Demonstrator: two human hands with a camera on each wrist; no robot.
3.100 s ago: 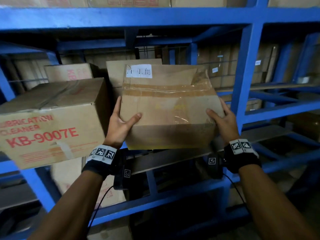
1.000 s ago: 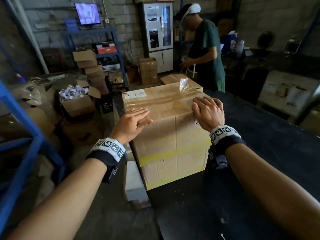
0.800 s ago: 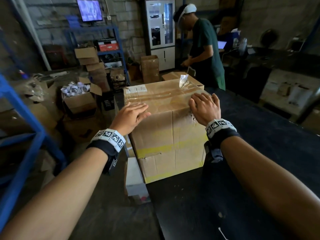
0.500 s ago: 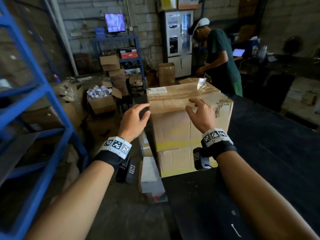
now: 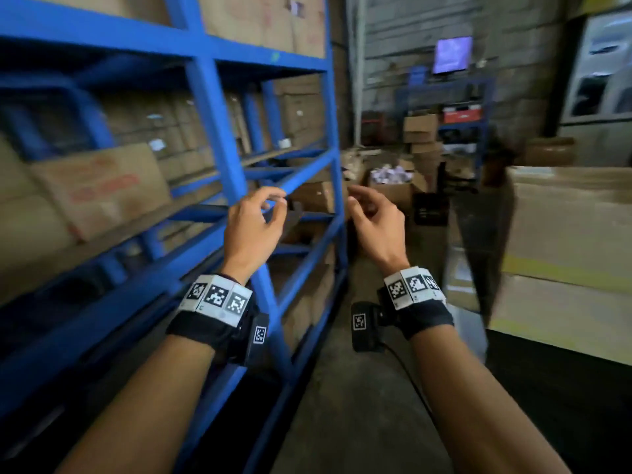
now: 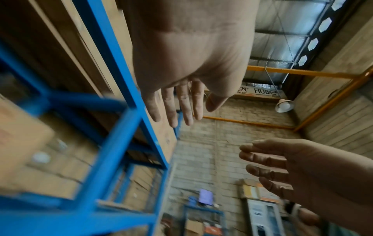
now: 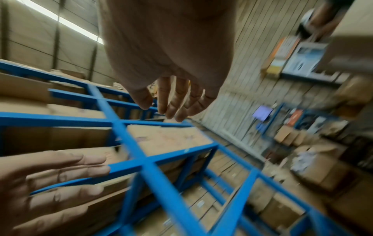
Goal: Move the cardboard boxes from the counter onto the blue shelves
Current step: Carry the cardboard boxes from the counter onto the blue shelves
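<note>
A large taped cardboard box (image 5: pixel 567 241) with yellow bands stands on the dark counter (image 5: pixel 554 398) at the right edge of the head view. Blue shelves (image 5: pixel 219 131) fill the left side, with a red-lettered box (image 5: pixel 99 186) on them. My left hand (image 5: pixel 273 205) hangs in the air in front of the shelf post, fingers loosely curled, holding nothing. My right hand (image 5: pixel 362 203) is beside it, also loose and empty, well left of the counter box. Straight, empty fingers show on the left hand (image 6: pixel 179 110) and the right hand (image 7: pixel 173 105) in the wrist views.
More cardboard boxes (image 5: pixel 297 25) fill the upper shelf. An open box of small white items (image 5: pixel 393 183) and stacked cartons (image 5: pixel 422 135) stand on the floor at the far end of the aisle. A lit screen (image 5: pixel 451 54) sits on a far blue rack. Grey floor (image 5: pixel 359 388) runs between shelves and counter.
Half a second ago both hands touched the top of the counter box. Now both are off it and empty, and the view has swung left toward the blue shelves.
</note>
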